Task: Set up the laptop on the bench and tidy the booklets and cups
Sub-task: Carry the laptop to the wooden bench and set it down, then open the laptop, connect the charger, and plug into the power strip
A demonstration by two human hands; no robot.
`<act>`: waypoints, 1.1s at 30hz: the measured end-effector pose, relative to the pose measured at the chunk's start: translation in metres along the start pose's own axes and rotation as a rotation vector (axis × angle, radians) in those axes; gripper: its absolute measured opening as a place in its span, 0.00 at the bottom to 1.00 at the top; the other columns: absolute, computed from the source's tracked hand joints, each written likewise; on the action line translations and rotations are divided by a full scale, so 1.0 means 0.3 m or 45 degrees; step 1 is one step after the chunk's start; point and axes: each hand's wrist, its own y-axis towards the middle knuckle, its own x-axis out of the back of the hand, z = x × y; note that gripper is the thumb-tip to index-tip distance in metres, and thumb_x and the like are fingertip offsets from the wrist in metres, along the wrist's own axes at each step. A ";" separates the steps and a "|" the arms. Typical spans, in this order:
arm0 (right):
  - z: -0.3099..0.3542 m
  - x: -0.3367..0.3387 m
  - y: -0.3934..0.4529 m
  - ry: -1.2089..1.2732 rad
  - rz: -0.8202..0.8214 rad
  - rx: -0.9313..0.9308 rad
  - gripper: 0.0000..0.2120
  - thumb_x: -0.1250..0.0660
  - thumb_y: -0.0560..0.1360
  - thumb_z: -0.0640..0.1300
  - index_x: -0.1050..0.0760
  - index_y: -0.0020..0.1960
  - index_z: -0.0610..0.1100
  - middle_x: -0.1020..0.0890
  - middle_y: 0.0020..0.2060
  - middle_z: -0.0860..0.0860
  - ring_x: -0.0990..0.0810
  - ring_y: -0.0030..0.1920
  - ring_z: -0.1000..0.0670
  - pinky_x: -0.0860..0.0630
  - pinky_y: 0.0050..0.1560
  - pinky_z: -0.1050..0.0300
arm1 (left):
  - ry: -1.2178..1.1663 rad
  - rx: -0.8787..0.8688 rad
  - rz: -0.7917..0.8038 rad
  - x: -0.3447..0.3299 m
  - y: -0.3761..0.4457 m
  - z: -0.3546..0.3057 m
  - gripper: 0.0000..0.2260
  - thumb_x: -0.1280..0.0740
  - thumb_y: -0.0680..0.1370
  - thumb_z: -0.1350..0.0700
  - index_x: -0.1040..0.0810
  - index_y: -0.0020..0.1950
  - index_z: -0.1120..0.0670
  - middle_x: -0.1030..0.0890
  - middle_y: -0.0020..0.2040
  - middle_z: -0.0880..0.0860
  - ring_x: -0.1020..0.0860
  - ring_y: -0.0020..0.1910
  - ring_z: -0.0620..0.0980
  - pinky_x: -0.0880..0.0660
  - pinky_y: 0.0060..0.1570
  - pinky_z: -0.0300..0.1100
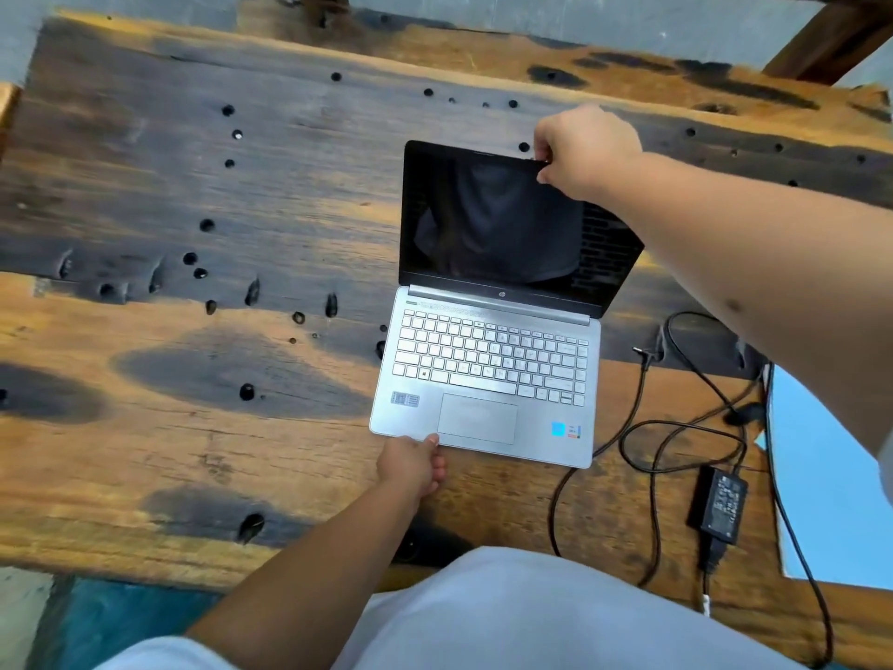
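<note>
Gripping the open laptop (488, 360), screen facing the person.

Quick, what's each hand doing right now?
Left hand: closed on the front edge of the laptop base.
Right hand: pinching the top edge of the laptop's screen.

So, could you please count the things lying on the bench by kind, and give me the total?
Laptop: 1, open, screen dark, held by the left hand and the right hand
Charger with cable: 1, plug not in the laptop
Light blue sheet: 1, at the right edge, partly cut off
Booklets or cups: 0 in view
Total: 3
</note>
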 end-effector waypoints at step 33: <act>0.000 -0.459 -1.165 0.204 0.270 -0.219 0.49 0.44 0.68 0.74 0.57 0.80 0.52 0.54 0.81 0.49 0.57 0.80 0.48 0.47 0.75 0.41 | 1.865 -1.486 -0.196 -0.095 -0.383 -0.119 0.42 0.56 0.71 0.25 0.64 0.78 0.44 0.63 0.80 0.53 0.64 0.78 0.56 0.54 0.75 0.61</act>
